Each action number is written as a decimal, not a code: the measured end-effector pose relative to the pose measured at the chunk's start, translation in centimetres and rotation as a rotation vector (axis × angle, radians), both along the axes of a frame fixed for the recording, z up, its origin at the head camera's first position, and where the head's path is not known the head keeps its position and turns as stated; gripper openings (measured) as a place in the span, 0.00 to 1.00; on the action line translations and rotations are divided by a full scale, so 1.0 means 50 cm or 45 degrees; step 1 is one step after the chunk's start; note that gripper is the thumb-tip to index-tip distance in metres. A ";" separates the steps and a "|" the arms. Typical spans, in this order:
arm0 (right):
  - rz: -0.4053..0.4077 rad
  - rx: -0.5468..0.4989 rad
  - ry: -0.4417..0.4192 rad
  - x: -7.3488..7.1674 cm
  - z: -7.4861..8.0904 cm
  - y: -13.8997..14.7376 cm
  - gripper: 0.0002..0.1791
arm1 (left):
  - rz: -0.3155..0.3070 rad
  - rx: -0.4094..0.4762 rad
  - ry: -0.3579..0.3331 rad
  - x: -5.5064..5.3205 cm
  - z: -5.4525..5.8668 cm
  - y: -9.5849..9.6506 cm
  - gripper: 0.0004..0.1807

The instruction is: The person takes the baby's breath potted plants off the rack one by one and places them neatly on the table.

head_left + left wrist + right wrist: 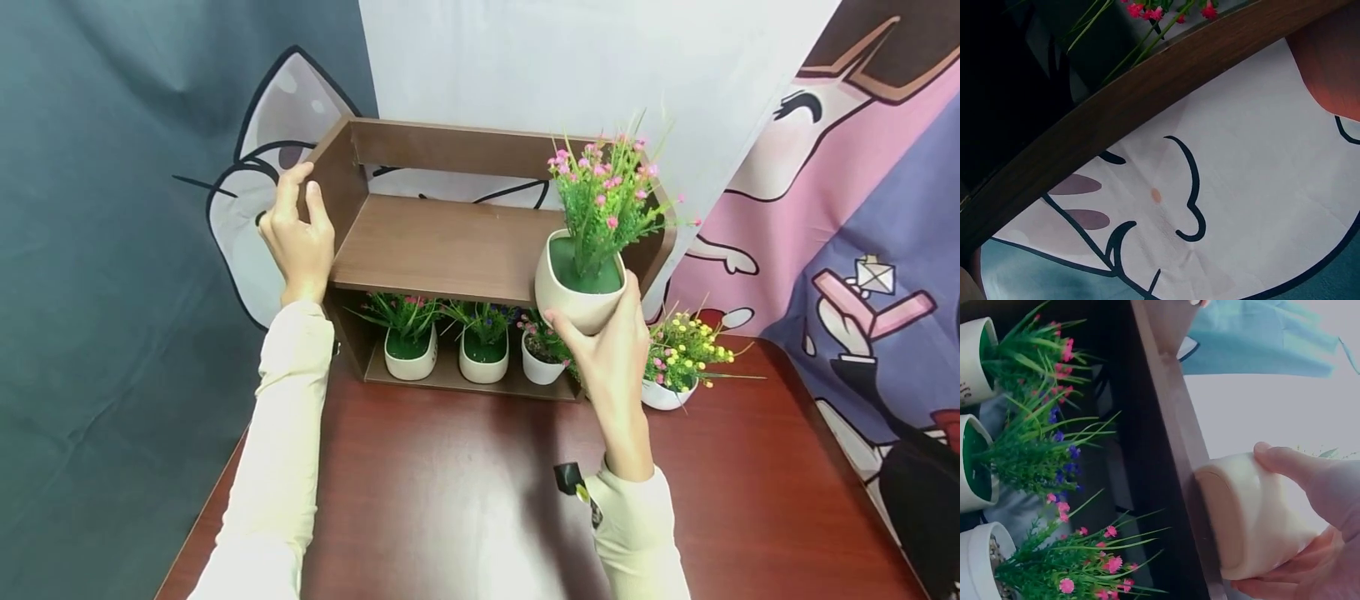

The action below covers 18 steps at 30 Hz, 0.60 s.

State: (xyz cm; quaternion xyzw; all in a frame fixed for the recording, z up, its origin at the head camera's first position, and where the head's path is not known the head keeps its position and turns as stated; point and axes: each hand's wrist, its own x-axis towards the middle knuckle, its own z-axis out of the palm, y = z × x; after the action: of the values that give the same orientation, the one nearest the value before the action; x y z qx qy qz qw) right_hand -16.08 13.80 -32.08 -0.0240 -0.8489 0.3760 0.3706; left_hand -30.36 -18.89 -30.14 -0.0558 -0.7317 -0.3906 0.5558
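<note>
Cartoon-print curtains [787, 242] back a two-tier shelf [442, 242], already lined below with potted plants [482, 362]. Head view: the left hand [300, 242] pinches the shelf's side at ten o'clock; the right hand [611, 342] grips a pink-flowered potted plant [581, 279] at two, not yet placed; a yellow-flowered potted plant [678, 362], at four, likely remains.

In the head view, cannot see most fingers of the right hand [617, 350] behind the held pot [568, 304], nor fully see the lower right end of the shelf [442, 242] behind that hand. In the left wrist view, get only a sliver of the left hand [967, 287] at the corner, and flowers [1154, 11] sliced by the top edge. In the right wrist view, cannot read the whole word on the lettered pot [974, 365], cut by the left edge.
</note>
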 end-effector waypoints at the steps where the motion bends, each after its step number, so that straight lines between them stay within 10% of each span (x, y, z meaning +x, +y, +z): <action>1: 0.010 0.001 0.006 0.009 -0.001 0.002 0.49 | -0.002 0.000 -0.002 0.000 -0.001 0.001 0.13; 18: 0.047 0.007 0.111 0.111 -0.074 0.007 0.51 | 0.002 -0.019 -0.007 -0.003 -0.007 0.001 0.14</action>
State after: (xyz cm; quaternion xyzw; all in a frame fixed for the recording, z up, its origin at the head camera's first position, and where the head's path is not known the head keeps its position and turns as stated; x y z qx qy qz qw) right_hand -10.52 14.17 -35.78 0.0090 -0.8333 0.3809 0.4004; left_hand -30.51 -18.86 -30.48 -0.0581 -0.7362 -0.3850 0.5536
